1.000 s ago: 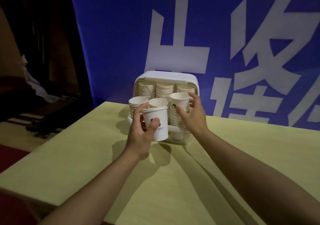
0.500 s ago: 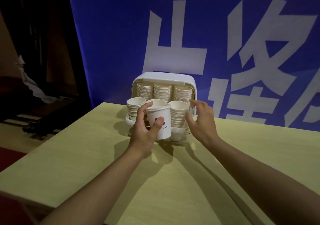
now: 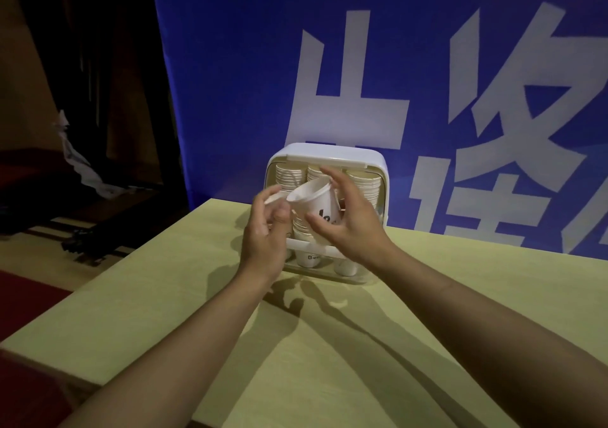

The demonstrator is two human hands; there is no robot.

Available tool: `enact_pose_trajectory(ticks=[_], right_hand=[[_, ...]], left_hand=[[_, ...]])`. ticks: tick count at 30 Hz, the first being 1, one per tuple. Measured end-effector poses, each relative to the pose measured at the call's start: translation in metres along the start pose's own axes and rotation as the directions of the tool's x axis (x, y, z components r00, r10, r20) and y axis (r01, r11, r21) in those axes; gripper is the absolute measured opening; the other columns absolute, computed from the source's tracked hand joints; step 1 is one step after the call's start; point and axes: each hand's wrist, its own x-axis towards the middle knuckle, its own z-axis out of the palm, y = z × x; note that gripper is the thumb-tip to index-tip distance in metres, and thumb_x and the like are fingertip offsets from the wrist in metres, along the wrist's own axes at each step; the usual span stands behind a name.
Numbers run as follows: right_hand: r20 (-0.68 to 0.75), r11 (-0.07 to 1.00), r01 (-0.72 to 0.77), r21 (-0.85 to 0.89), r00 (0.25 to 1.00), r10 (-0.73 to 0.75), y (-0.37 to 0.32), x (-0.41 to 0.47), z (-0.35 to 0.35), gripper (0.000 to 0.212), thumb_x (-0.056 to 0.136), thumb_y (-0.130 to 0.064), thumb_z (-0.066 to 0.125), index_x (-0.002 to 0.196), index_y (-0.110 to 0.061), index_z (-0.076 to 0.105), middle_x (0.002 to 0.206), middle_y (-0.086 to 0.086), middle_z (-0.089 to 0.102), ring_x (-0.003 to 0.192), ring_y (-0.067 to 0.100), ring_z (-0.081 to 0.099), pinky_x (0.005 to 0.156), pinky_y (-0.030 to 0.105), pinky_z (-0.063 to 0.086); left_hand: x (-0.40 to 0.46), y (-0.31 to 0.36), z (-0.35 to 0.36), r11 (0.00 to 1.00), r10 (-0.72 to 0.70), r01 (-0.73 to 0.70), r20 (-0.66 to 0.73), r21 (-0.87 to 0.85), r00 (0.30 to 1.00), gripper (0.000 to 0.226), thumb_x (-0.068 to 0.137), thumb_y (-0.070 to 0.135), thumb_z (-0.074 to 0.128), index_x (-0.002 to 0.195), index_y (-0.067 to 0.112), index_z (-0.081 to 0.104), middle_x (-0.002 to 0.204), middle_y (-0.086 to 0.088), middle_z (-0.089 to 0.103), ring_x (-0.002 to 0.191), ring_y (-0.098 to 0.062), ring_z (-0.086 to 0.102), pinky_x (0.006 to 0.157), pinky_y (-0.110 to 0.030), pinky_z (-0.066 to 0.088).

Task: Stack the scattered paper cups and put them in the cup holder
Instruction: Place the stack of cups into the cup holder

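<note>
right hand (image 3: pixel 350 227): fingers and thumb curled round a tilted paper cup (image 3: pixel 316 204), mouth facing left
left hand (image 3: pixel 265 230): at the cup's rim, fingers loosely curled; blurred, can't tell if it grips
cup holder (image 3: pixel 329 161): white, lid up, on counter (image 3: pixel 164 296) just behind both hands; cup stacks (image 3: pixel 363 184) inside
backdrop: blue banner (image 3: pixel 230 65), white characters

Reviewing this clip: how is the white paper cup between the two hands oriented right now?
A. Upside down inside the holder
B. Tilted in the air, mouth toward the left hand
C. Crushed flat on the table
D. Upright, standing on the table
B: the white paper cup is off the yellow table, leaning with its open mouth toward the left hand, while the right hand cradles its printed side.
</note>
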Motion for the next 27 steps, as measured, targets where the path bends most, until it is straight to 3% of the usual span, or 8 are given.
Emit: enact_pose_trajectory(ticks=[2,5,7,10,14,18,21,27], right_hand=[[-0.087,1.0,-0.009,-0.02,0.996,0.007,0.001,0.018,0.0,0.064,0.081,-0.039,0.079,0.134,-0.043,0.043,0.133,-0.011,0.051,0.117,0.016,0.057,0.091,0.042,0.058],[-0.165,0.996,-0.084,-0.034,0.983,0.077,0.003,0.045,0.004,0.062,0.081,-0.037,0.081,0.132,-0.033,0.047,0.134,-0.005,0.054,0.118,0.019,0.057,0.093,0.043,0.057],[-0.186,0.991,-0.116,-0.067,0.977,0.101,0.009,0.056,0.012,0.063,0.082,-0.037,0.081,0.135,-0.027,0.047,0.137,-0.001,0.054,0.12,0.019,0.056,0.097,0.04,0.056],[-0.168,0.984,-0.147,-0.098,0.977,0.129,0.018,0.058,0.023,0.064,0.083,-0.04,0.079,0.137,-0.027,0.045,0.139,-0.001,0.055,0.122,0.019,0.056,0.098,0.04,0.054],[-0.161,0.936,-0.165,-0.31,0.98,0.119,0.024,0.052,0.031,0.064,0.084,-0.045,0.076,0.137,-0.025,0.048,0.136,-0.001,0.06,0.119,0.02,0.058,0.093,0.034,0.05],[-0.044,0.742,-0.214,-0.635,0.969,0.242,0.022,0.048,0.03,0.059,0.09,-0.057,0.061,0.137,-0.023,0.05,0.133,0.002,0.062,0.122,0.027,0.057,0.103,0.048,0.046],[0.018,0.634,-0.197,-0.748,0.949,0.316,0.025,0.045,0.024,0.066,0.094,-0.067,0.042,0.144,-0.024,0.042,0.149,0.007,0.048,0.138,0.032,0.041,0.111,0.054,0.032],[0.222,0.622,0.103,-0.776,0.968,0.116,0.024,0.039,0.03,0.061,0.1,-0.061,0.033,0.155,-0.039,0.02,0.163,0.004,0.029,0.149,0.029,0.027,0.121,0.054,0.019]], left_hand=[[0.016,-0.005,-0.009,0.986,0.023,-0.009,-0.086,0.164,0.996,0.034,0.098,0.039,0.056,0.13,0.043,0.045,0.124,0.017,0.062,0.11,-0.008,0.062,0.094,-0.038,0.054],[0.041,-0.02,-0.021,0.888,-0.089,0.142,-0.14,0.437,0.986,0.066,0.092,0.035,0.069,0.148,0.037,0.032,0.147,0.009,0.046,0.132,-0.017,0.045,0.104,-0.038,0.044],[0.053,-0.034,-0.026,0.813,-0.178,0.196,-0.085,0.549,0.98,0.086,0.086,0.04,0.075,0.154,0.037,0.021,0.158,0.003,0.036,0.141,-0.024,0.037,0.11,-0.044,0.039],[0.063,-0.053,-0.027,0.78,-0.261,0.185,0.043,0.597,0.964,0.101,0.079,0.052,0.079,0.154,0.041,0.011,0.158,0.003,0.04,0.139,-0.028,0.045,0.111,-0.051,0.04],[0.07,-0.061,-0.022,0.758,-0.223,0.121,0.08,0.641,0.972,0.087,0.078,0.049,0.081,0.147,0.045,0.027,0.143,0.007,0.056,0.124,-0.026,0.057,0.101,-0.046,0.049],[0.075,-0.059,-0.024,0.7,-0.209,0.068,0.113,0.711,0.971,0.076,0.081,0.046,0.08,0.144,0.043,0.037,0.141,0.005,0.055,0.12,-0.024,0.057,0.096,-0.041,0.052],[0.076,-0.055,-0.024,0.658,-0.216,0.031,0.148,0.753,0.965,0.078,0.083,0.045,0.077,0.149,0.041,0.034,0.144,0.005,0.053,0.123,-0.024,0.055,0.093,-0.039,0.049],[0.076,-0.058,-0.023,0.682,-0.225,0.04,0.157,0.73,0.962,0.083,0.085,0.047,0.077,0.152,0.04,0.029,0.143,0.002,0.056,0.122,-0.024,0.057,0.096,-0.041,0.052]])
